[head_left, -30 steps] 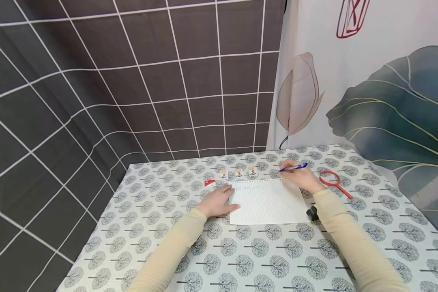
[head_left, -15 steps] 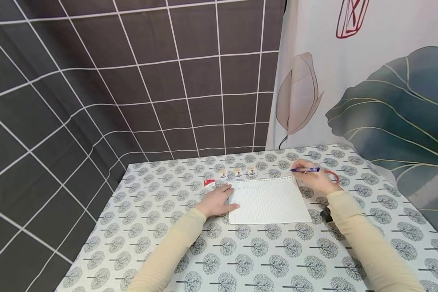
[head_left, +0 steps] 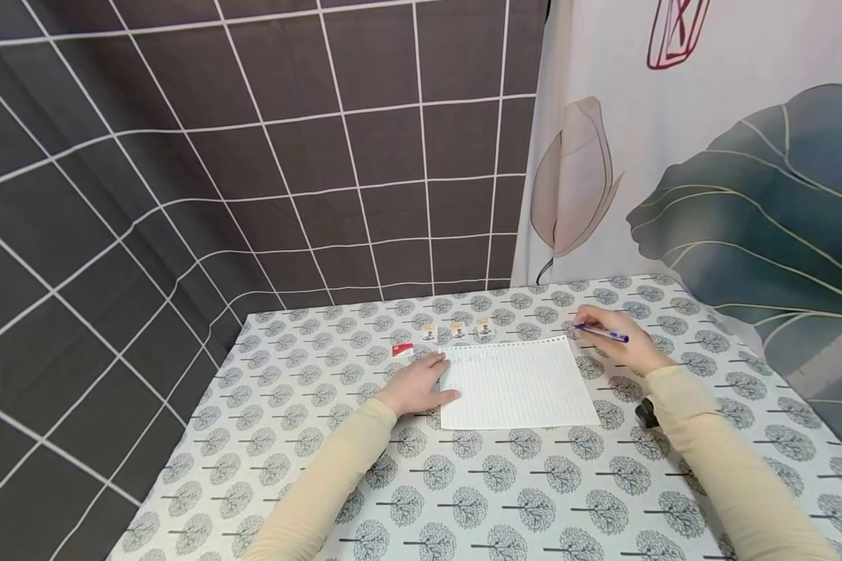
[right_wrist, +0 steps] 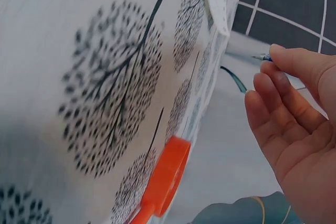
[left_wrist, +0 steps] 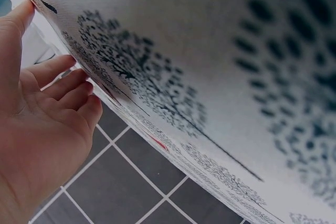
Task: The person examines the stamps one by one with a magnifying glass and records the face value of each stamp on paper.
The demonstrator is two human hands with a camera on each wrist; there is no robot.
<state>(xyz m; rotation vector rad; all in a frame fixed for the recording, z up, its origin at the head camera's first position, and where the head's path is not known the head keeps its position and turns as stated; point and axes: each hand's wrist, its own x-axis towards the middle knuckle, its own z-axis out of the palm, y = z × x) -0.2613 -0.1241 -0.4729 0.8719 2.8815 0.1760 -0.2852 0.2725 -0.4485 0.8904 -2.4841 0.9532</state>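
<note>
A lined sheet of paper [head_left: 519, 393] with a perforated top edge lies on the table. Faint blue handwriting [head_left: 473, 358] runs along its top left. My left hand [head_left: 414, 388] rests on the sheet's left edge, its fingers extended; in the left wrist view the left hand [left_wrist: 50, 116] shows its palm. Off the sheet's upper right corner, my right hand [head_left: 620, 340] holds a blue pen [head_left: 606, 333] between thumb and fingers, clear of the paper. From the right wrist view, the pen's tip [right_wrist: 259, 56] pokes out past the right hand's thumb [right_wrist: 294, 59].
Beyond the sheet lie three small picture cards [head_left: 458, 331] in a row. A red-and-white piece [head_left: 402, 350] sits left of them. An orange-red magnifying glass [right_wrist: 167, 174] lies near the right hand, hidden in the head view. Curtains hang behind the tree-patterned tablecloth [head_left: 288, 467].
My right hand has moved right with the pen, away from the paper's top edge, and now covers the magnifying glass in the head view. The left hand has stayed in place.
</note>
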